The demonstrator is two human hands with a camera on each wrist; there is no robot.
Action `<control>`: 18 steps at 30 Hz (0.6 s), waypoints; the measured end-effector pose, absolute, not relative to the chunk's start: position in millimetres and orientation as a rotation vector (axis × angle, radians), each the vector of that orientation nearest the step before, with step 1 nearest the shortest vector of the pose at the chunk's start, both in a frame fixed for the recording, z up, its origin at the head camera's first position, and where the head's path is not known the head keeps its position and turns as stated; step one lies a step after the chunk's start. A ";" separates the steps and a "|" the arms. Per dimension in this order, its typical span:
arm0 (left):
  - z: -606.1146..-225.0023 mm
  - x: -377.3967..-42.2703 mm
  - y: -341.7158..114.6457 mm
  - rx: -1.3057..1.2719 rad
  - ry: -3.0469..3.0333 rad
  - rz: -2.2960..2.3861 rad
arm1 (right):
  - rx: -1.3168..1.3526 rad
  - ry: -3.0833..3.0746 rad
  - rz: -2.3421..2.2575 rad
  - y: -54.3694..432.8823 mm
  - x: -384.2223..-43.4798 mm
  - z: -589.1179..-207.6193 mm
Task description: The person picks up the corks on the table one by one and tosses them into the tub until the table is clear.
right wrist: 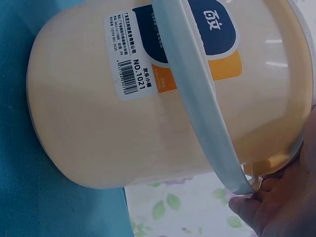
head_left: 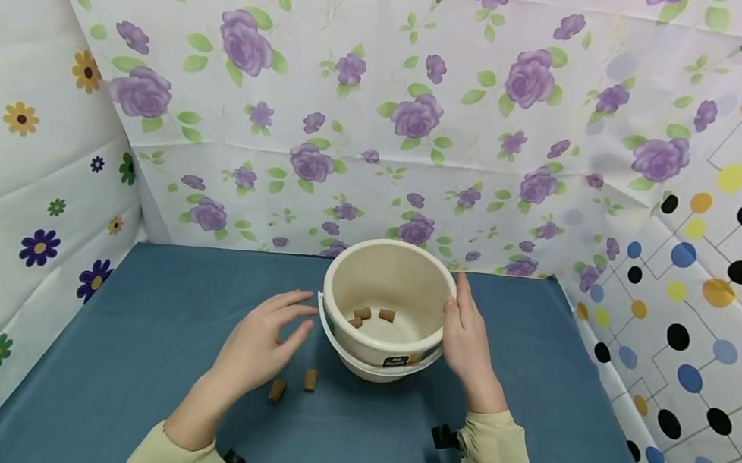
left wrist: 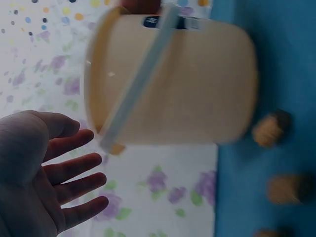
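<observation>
A cream bucket (head_left: 379, 355) with a pale carrying handle (left wrist: 140, 79) stands upright on the blue cloth, its mouth tipped into view. Three small brown corks (head_left: 387, 315) lie on its floor. My right hand (head_left: 471, 346) rests against the right side at the rim, fingers fairly straight, right by the handle's end. To the left, my left hand (head_left: 258, 345) is spread with nothing in it, fingertips close to the bucket's left side. Below it lie a cork (head_left: 310, 380) and a second cork (head_left: 277, 390); the left wrist view shows another cork (left wrist: 274, 232) at its lower edge.
Blue cloth (head_left: 123, 356) covers the table. A floral sheet (head_left: 357, 108) hangs behind it, with a flowered sheet (head_left: 15, 221) on the left and a dotted sheet (head_left: 712, 316) on the right. The bucket bears a label (right wrist: 131, 57). Dark straps sit at both sleeves.
</observation>
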State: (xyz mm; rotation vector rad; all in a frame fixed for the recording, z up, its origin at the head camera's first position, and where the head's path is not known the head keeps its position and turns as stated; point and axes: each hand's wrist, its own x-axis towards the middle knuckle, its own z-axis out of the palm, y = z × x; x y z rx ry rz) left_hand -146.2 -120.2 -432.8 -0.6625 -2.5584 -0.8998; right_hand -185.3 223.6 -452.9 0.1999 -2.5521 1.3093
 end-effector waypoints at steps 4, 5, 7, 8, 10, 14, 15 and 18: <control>-454.2 -139.6 -136.5 -0.590 -2.638 -0.859 | 0.191 -2.561 1.311 223.8 -184.4 -451.7; -459.3 -137.9 -141.3 -0.565 -2.659 -0.853 | 0.192 -2.564 1.311 223.5 -184.7 -451.8; -468.0 -135.0 -150.7 -0.513 -2.697 -0.847 | 0.187 -2.565 1.311 223.2 -185.1 -452.0; -471.6 -133.6 -155.2 -0.488 -2.716 -0.842 | 0.186 -2.566 1.308 223.2 -185.3 -452.2; -478.2 -131.3 -164.1 -0.436 -2.746 -0.827 | 0.185 -2.563 1.308 223.1 -185.6 -452.7; -487.9 -128.0 -180.1 -0.328 -2.821 -0.817 | 0.180 -2.555 1.310 223.5 -186.4 -454.0; -489.8 -127.3 -183.5 -0.300 -2.841 -0.817 | 0.180 -2.556 1.312 223.6 -186.4 -453.9; -494.6 -125.7 -191.0 -0.238 -2.894 -0.804 | 0.180 -2.554 1.310 224.1 -186.3 -453.1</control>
